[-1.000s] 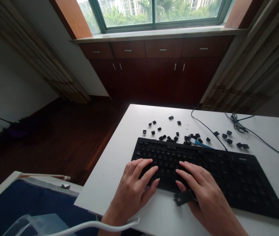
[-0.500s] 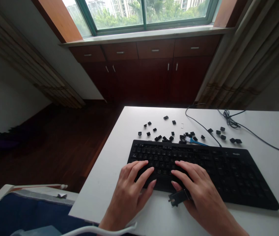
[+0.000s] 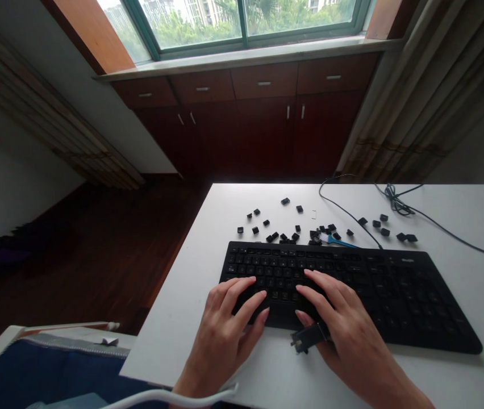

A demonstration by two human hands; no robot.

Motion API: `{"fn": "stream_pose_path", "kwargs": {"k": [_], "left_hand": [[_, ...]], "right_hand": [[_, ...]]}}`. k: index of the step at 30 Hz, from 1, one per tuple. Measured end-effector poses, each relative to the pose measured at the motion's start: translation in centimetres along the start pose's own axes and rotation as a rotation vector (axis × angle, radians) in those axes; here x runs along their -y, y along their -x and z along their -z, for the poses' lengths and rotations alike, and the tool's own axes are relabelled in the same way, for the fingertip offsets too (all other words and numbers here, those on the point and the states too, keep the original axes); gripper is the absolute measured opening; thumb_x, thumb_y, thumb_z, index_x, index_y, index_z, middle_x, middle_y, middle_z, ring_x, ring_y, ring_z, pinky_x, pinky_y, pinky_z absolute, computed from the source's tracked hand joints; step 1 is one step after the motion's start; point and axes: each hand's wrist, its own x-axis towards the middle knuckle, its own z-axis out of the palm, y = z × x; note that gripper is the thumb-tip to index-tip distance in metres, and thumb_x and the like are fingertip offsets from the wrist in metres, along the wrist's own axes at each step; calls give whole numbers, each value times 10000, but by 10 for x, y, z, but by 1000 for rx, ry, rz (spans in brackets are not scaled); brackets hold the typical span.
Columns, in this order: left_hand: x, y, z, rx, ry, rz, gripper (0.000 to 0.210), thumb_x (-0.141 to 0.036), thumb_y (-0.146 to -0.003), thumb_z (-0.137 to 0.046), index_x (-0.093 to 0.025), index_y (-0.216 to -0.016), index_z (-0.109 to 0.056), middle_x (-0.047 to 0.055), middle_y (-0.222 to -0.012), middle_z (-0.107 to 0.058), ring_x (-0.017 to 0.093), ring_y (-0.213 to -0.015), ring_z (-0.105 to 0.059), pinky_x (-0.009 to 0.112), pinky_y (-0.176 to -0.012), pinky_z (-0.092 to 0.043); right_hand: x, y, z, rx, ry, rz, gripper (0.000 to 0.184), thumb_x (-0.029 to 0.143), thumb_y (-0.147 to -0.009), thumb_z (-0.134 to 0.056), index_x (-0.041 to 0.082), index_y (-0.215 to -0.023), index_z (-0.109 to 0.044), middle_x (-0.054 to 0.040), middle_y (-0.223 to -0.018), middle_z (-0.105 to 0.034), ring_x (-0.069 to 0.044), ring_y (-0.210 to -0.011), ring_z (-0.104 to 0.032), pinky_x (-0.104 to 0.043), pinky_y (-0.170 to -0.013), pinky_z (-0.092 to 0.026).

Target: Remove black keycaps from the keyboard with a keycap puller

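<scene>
A black keyboard lies on the white table, some of its key spots showing without caps. My left hand rests over its left part, fingers spread and nothing in them, the fingertips on or just above the keys. Over the middle keys is my right hand, with index and middle fingers stretched out. A small black tool with metal prongs is tucked by the thumb of that hand; its prongs point left, and its other end is hidden by the hand. I cannot make out its exact kind.
Several loose black keycaps are scattered behind the keyboard. Among them lies a blue brush. A black cable is bundled at the table's back right. A dark blue fabric seat stands by the left edge of the table.
The view has shifted slightly. My right index and middle fingertips have shifted a little farther up over the keys. The black tool stays in my right hand; my left hand hardly moves.
</scene>
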Motion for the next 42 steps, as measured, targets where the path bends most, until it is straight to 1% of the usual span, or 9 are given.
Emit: {"fn": "stream_pose_path", "kwargs": {"k": [4, 10, 16, 18, 22, 28, 32, 37, 42], "left_hand": [[1, 0, 0, -5, 3, -1, 396, -165, -927, -640, -203, -1316, -577, 120, -1337, -581, 295, -1238, -512, 488, -1036, -471], [1, 0, -1, -6, 0, 1, 407, -167, -922, -644, -200, -1321, -571, 121, -1335, -586, 296, -1240, -520, 480, -1037, -476], [2, 0, -2, -12, 0, 1, 425, -178, -933, -631, -222, -1348, -549, 116, -1331, -589, 293, -1232, -528, 483, -1026, -489], [2, 0, -2, -11, -1, 0, 419, -175, -932, -632, -226, -1342, -557, 116, -1333, -585, 294, -1232, -527, 487, -1025, -489], [1, 0, -1, -2, -1, -14, 354, -149, -924, -642, -232, -1267, -613, 108, -1339, -574, 295, -1237, -517, 493, -1026, -480], [2, 1, -2, -11, 1, -20, 419, -151, -924, -648, -196, -1332, -566, 118, -1327, -578, 285, -1235, -511, 472, -1033, -469], [4, 0, -3, -9, -1, -29, 432, -151, -915, -657, -195, -1336, -567, 119, -1335, -571, 288, -1237, -514, 466, -1037, -462], [6, 1, -3, 2, -8, -40, 368, -137, -916, -654, -222, -1272, -619, 106, -1353, -559, 291, -1241, -511, 472, -1037, -449], [6, 2, -3, -1, -11, -34, 441, -156, -919, -660, -186, -1348, -560, 123, -1343, -571, 287, -1241, -519, 465, -1047, -449]], "right_hand": [[1, 0, -1, 22, 16, -8, 349, 265, -975, -580, 196, -1317, -588, -129, -1403, -580, -293, -1326, -516, -497, -1076, -473], [1, 0, -1, 20, 14, -8, 334, 273, -974, -586, 185, -1296, -598, -132, -1394, -589, -289, -1321, -520, -495, -1076, -471], [1, -1, 1, 17, 13, -9, 338, 266, -967, -587, 188, -1297, -603, -139, -1390, -594, -294, -1319, -531, -499, -1077, -479], [1, -1, 1, 18, 5, -9, 350, 269, -967, -590, 189, -1307, -595, -143, -1410, -575, -297, -1320, -526, -502, -1073, -481], [1, 1, 0, 12, -10, -13, 369, 271, -971, -586, 193, -1331, -573, -150, -1479, -505, -305, -1328, -507, -514, -1065, -482], [1, -1, 1, 32, -11, -6, 334, 261, -980, -578, 174, -1302, -579, -136, -1401, -576, -289, -1332, -498, -510, -1095, -459], [2, -1, 2, 33, -12, -10, 331, 258, -982, -571, 172, -1301, -577, -142, -1413, -564, -290, -1335, -494, -512, -1096, -455], [3, -1, 2, 25, -25, -27, 331, 265, -984, -571, 176, -1302, -579, -149, -1458, -519, -287, -1322, -501, -502, -1084, -467], [3, -1, 1, 36, -30, -30, 325, 261, -977, -583, 183, -1292, -589, -125, -1410, -567, -278, -1338, -484, -499, -1112, -446]]}}
